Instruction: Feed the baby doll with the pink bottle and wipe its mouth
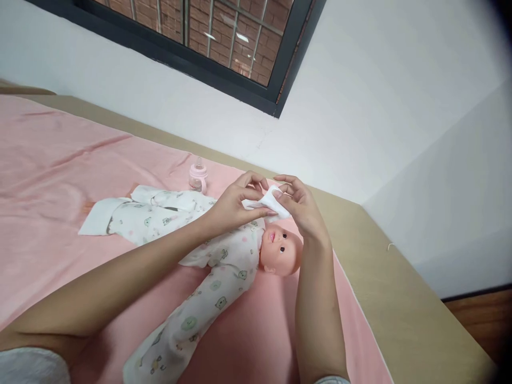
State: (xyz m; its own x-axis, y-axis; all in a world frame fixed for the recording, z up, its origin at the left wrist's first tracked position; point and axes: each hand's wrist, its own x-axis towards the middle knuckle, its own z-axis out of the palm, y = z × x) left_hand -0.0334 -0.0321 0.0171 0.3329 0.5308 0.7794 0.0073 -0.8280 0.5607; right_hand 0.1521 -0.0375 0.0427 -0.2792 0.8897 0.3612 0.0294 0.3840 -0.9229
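A baby doll (280,249) lies on its back, its head to the right and its feet to the left. It wears white pajamas (230,253) printed with small animals. Above the doll's face and chest, both hands grip a small folded white cloth (277,200). My left hand (246,200) pinches the cloth's left side between thumb and fingers. From the right, my right hand (296,201) holds the other side, thumb on top. Part of the doll's far arm and shoulder is hidden behind my hands.
A baby bottle (198,175) with a pink collar and handle stands beyond the doll's legs. A pink blanket (48,213) covers much of the wooden table (384,298). Behind it rise a white wall (340,122) and a dark-framed window (240,98) with bars.
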